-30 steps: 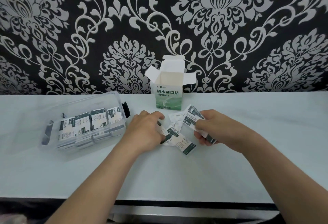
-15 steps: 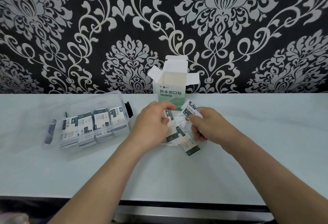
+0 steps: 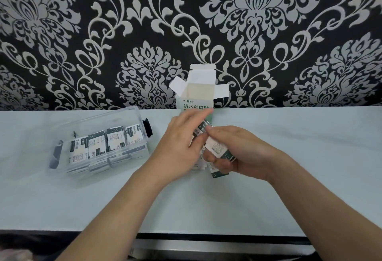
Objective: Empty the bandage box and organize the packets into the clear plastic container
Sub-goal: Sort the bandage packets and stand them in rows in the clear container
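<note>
The white and green bandage box (image 3: 197, 97) stands upright against the wall with its top flaps open. In front of it my right hand (image 3: 241, 153) grips a small stack of white and dark green bandage packets (image 3: 217, 149). My left hand (image 3: 182, 145) is at the stack's left side, its thumb on the packets and its fingers stretched up over a packet near the box front. A few more packets lie on the table under both hands, mostly hidden. The clear plastic container (image 3: 99, 145) sits to the left, with rows of packets standing inside.
The pale table (image 3: 289, 188) reaches from the patterned wall to a dark front edge (image 3: 206, 237). The container has dark latches at its left end (image 3: 55, 155) and right end (image 3: 147, 128).
Both hands have come together in front of the box. The loose packets that lay spread on the table are now gathered into a stack in my right hand.
</note>
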A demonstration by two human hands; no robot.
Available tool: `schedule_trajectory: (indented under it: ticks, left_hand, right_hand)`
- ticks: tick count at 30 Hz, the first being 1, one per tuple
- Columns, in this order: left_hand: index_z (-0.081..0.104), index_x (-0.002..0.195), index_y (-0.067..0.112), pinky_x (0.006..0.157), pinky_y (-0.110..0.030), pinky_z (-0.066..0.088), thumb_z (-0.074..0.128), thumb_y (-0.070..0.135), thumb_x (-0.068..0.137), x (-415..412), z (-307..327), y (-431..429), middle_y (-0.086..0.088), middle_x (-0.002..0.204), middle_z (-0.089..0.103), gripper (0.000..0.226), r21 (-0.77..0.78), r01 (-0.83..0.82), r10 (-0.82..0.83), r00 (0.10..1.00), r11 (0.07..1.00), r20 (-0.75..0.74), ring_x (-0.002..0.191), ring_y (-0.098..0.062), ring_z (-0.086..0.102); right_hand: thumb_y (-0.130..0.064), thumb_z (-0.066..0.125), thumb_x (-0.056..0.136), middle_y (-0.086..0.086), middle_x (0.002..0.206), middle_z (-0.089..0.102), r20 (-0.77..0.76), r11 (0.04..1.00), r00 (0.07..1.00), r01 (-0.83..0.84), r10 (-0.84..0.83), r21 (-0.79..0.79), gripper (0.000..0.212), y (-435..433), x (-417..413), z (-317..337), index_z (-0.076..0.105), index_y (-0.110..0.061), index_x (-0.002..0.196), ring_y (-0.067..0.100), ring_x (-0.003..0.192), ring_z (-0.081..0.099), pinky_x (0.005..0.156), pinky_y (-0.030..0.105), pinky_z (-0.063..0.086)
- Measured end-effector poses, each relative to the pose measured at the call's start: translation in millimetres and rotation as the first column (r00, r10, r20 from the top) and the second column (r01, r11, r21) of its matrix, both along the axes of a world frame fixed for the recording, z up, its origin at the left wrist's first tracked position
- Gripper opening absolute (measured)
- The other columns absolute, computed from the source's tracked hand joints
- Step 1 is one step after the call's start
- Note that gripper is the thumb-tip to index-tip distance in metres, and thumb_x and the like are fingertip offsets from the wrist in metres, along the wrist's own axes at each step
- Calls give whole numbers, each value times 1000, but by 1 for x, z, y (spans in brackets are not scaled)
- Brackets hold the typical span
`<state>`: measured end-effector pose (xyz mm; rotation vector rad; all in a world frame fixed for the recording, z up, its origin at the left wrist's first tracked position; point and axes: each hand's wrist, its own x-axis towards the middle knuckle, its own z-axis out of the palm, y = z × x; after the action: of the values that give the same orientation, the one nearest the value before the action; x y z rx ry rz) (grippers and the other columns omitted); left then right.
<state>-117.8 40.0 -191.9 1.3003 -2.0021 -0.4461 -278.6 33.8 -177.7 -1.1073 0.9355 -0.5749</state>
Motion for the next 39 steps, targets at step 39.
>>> schedule_trajectory:
  ticks: [39]
  left_hand:
    - [69,78,11,44,-18,44,68,10,85,40,46,12,-1,55,62,7,362,90,161,779,928,-606,45,-11,52]
  right_hand:
    - [-38,69,83,6,96,74,-24,953,995,-96,93,-287,27,4,26,11,61,-12,86,24,102,67,92,40,43]
